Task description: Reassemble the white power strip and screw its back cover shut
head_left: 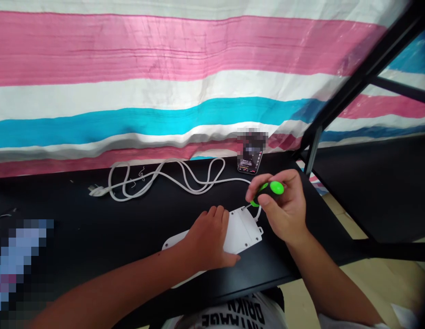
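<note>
A white power strip (240,232) lies on the black table, its flat side with screw holes facing up. My left hand (209,240) grips it across the middle, fingers over the far edge and thumb along the near edge. In my right hand (284,208) is a screwdriver (271,191) with a green and black handle, closed in the fingers. Its thin shaft slants down to a screw hole near the strip's far right corner; whether the tip touches a screw is too small to tell. The strip's socket side faces down, hidden.
The strip's white cord (185,183) runs in loops across the back of the table to a plug (96,190). A lit phone (251,157) leans against the striped sheet (147,105) behind. At left lies a blurred bluish item (22,256). Black metal bars (359,87) rise at right.
</note>
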A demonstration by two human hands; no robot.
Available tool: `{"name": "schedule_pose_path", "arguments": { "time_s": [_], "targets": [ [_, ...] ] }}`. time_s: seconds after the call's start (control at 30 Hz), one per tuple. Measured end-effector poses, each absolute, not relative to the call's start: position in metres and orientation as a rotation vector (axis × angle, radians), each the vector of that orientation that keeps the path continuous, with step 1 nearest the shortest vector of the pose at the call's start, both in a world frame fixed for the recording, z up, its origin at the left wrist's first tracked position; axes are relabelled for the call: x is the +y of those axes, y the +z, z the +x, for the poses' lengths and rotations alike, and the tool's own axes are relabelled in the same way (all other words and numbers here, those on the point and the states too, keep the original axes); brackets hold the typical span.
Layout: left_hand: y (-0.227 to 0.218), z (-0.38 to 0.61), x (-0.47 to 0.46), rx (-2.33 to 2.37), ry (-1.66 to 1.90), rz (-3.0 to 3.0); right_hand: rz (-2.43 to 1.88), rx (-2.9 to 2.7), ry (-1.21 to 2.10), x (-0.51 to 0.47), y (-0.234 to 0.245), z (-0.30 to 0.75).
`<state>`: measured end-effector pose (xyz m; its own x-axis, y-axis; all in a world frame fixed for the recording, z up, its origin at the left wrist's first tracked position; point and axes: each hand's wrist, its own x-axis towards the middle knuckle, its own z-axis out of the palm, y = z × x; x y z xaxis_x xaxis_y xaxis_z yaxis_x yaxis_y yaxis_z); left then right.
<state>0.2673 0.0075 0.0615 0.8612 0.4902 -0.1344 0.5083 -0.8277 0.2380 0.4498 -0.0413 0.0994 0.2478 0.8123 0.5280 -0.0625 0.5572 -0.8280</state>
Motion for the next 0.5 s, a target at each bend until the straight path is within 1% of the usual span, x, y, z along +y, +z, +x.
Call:
{"name": "schedule_pose_path", "arguments": {
  "time_s": [0.23,0.4,0.5],
  "targets": [
    [0.0592,0.2668,0.0068,0.749,-0.088,2.784,-0.819,-1.106,0.799,-0.0410,0.1001,0.4551],
    [0.0601,0.2667,0.0074,0.745,-0.090,2.773,-0.810,-1.167,0.710,-0.0425,0.1009,0.4530],
    [0.0606,0.2665,0.0077,0.742,-0.099,2.772,-0.793,-1.137,0.747,-0.0434,0.1002,0.4528]
  ]
}}
